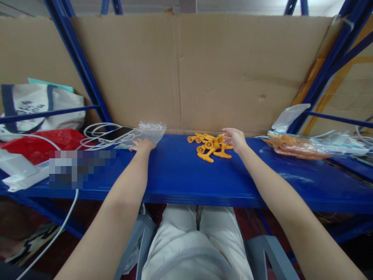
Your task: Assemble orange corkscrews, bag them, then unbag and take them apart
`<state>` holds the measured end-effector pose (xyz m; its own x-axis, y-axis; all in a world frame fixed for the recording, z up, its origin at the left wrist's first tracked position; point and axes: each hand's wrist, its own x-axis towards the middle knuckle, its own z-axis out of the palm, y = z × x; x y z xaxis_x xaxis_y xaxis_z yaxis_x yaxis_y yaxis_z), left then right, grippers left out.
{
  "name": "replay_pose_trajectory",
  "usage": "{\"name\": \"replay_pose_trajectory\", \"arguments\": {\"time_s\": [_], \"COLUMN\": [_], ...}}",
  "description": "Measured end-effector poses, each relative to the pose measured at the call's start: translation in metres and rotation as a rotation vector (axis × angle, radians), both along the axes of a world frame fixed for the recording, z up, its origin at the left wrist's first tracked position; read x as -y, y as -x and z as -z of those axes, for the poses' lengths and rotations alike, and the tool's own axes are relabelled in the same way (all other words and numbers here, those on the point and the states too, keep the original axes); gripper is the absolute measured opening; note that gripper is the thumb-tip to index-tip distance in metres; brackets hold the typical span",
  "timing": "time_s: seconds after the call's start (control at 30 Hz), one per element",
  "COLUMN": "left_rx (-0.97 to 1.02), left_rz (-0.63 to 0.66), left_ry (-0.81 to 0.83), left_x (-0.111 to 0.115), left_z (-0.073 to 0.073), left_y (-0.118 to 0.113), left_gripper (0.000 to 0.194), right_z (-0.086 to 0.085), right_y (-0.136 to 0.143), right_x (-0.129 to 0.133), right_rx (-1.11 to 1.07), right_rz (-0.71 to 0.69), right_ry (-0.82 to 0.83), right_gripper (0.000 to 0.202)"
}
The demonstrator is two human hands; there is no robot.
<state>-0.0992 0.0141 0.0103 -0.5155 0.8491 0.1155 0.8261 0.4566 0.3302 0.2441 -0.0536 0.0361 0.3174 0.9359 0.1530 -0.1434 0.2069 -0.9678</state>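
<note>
A heap of yellow-orange plastic pieces (214, 146) lies on the blue shelf top; several have a T-shaped handle and a round, hollow cup end. My right hand (235, 139) is at the heap's right edge, fingers stretched out and apart, the fingertips close to or touching one piece. My left hand (142, 146) lies palm down with spread fingers over the near edge of a clear plastic bag (155, 130). What is under its palm is hidden.
Left of my hand are a phone (118, 134), coiled white cables (90, 134), a red bag (43, 146) and a white power strip (26, 177). Bagged orange pieces (294, 146) lie at the right. A cardboard panel (218, 70) and blue posts (80, 62) bound the back.
</note>
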Motion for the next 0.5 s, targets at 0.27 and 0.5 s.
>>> {"name": "replay_pose_trajectory", "arguments": {"time_s": [0.27,0.5], "left_rx": [-0.045,-0.026], "left_rz": [0.111,0.070], "left_ry": [-0.044,-0.028], "left_x": [0.003,-0.004], "left_z": [-0.004,0.002], "left_y": [-0.001,0.001], "left_gripper": [0.053,0.058], "right_z": [-0.001,-0.004], "right_y": [0.000,-0.023], "right_x": [0.001,-0.008], "right_rx": [-0.024,-0.272], "right_rz": [0.013,0.240], "right_ry": [0.018,0.020], "right_gripper": [0.014,0.013]}}
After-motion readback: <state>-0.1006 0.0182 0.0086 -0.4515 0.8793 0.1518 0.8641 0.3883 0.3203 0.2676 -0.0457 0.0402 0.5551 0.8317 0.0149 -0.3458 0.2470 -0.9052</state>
